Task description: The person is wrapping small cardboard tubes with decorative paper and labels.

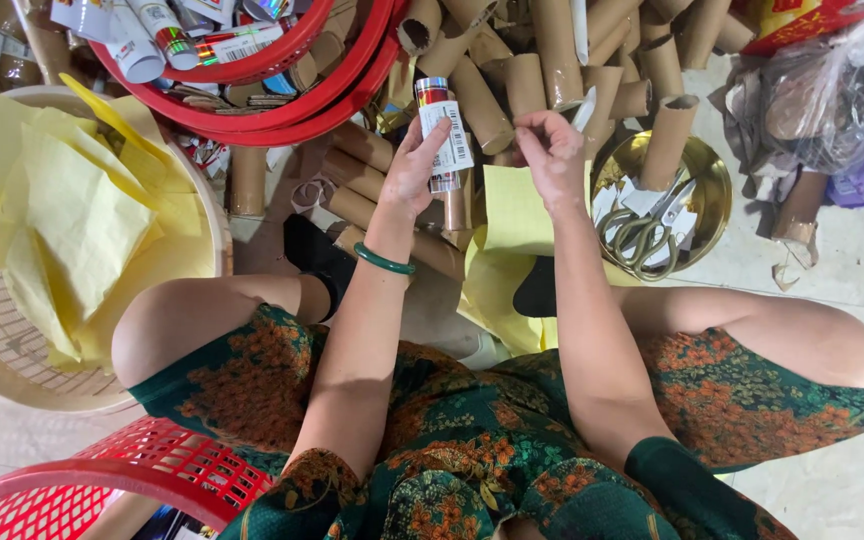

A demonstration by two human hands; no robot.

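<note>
My left hand (414,165) grips a white paper-wrapped tube (442,135) with a shiny coloured band at its top, held upright over the pile. A green bangle (383,262) sits on that wrist. My right hand (552,150) is just right of the tube, fingers pinched on a small white strip (584,108). A yellow paper sheet (512,215) lies on the floor under both hands.
Bare cardboard tubes (542,60) are heaped ahead. Red baskets (282,95) at top hold wrapped tubes. A cream basket (12,340) at left holds yellow sheets. A gold bowl (704,170) holds scissors (647,235). Another red basket (102,480) is at lower left, plastic bags (832,90) at right.
</note>
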